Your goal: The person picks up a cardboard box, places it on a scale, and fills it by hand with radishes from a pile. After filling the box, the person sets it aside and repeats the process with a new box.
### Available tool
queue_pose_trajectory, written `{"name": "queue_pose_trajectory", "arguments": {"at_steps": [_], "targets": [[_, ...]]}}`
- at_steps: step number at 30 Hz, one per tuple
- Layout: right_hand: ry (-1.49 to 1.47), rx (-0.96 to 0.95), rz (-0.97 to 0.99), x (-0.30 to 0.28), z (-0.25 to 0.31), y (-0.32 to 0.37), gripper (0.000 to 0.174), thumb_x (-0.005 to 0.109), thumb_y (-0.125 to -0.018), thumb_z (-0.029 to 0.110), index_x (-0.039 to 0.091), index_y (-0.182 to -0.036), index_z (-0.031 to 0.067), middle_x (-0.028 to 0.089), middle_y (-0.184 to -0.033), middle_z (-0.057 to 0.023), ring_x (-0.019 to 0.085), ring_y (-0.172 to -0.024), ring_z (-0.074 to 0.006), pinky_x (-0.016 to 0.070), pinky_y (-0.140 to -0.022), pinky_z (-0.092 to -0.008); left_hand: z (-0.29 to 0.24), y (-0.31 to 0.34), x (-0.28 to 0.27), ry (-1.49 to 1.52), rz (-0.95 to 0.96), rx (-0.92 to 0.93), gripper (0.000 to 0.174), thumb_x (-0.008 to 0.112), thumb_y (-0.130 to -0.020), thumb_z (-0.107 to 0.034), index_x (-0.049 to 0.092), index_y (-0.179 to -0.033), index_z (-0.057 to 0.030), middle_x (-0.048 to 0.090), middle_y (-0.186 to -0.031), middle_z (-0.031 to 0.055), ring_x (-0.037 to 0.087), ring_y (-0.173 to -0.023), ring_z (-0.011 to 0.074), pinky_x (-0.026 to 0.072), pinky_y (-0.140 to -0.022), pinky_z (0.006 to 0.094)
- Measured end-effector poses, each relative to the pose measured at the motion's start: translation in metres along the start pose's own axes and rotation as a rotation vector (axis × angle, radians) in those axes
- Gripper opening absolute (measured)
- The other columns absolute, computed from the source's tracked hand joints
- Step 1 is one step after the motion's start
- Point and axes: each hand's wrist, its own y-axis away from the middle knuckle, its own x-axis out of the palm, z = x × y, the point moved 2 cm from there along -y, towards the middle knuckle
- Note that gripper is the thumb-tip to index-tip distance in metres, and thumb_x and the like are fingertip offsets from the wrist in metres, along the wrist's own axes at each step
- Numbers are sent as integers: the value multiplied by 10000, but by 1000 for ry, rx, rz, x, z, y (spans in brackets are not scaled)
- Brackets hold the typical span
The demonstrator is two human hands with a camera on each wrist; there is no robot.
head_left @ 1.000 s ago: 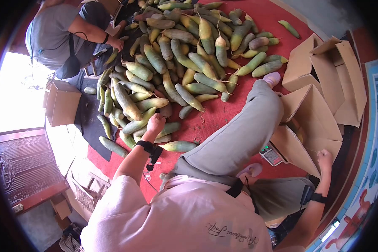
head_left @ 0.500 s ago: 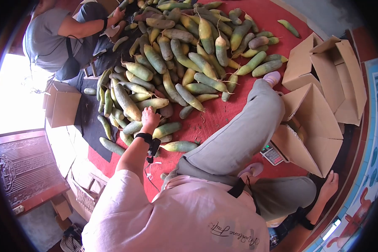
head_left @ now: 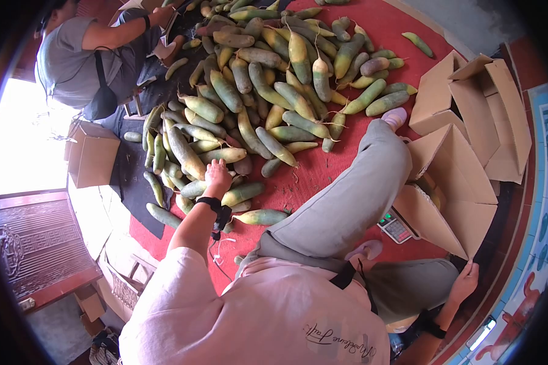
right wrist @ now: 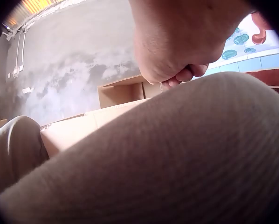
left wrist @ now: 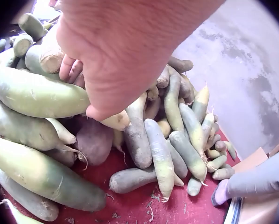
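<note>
A big heap of green radishes [head_left: 265, 91], long and thick with thin root tails, covers the red cloth. My left hand [head_left: 218, 179] rests on the near edge of the heap, its fingers stretched forward over the radishes. In the left wrist view, the left thumb [left wrist: 96, 112] lies beside the tip of a pale green radish [left wrist: 37, 92]; the other fingers are partly hidden behind the palm. My right hand [head_left: 464, 283] is low at the right and grips the near corner of an open cardboard box [head_left: 469, 182]. Its fingers [right wrist: 183, 77] look curled in the right wrist view.
A scale with a lit display and keypad [head_left: 394, 226] stands beside the box, near my leg. Another open carton [head_left: 493, 109] is behind it. At the upper left a person in grey [head_left: 82, 58] sits by the heap, near a closed carton [head_left: 94, 155]. A carved wooden piece [head_left: 39, 243] stands left.
My left hand opened from a curled pose and shifted slightly forward on the heap. My right hand left the box flap, dropped lower, then came to the box's near corner. The other person's arm moved up.
</note>
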Motion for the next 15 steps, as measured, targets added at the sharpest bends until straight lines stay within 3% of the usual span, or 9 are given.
{"name": "queue_pose_trajectory", "arguments": {"at_steps": [3, 15], "targets": [[-12, -17, 3, 6, -1, 3, 280, 458, -930, 233, 521, -804, -9, 512, -720, -223, 496, -640, -388, 407, -576, -416, 4, 5, 6, -41, 0, 28, 360, 622, -728, -164, 528, -1060, -61, 519, -1082, 126, 516, -1027, 295, 460, -854, 366], [-23, -43, 53, 13, -1, 6, 219, 478, -922, 185, 543, -850, -11, 547, -768, -218, 537, -696, -379, 434, -613, -407, 7, 30, -6, -122, 49, 115, 444, 642, -695, -258, 520, -1067, -46, 513, -1077, 140, 507, -1020, 295, 439, -873, 359]]}}
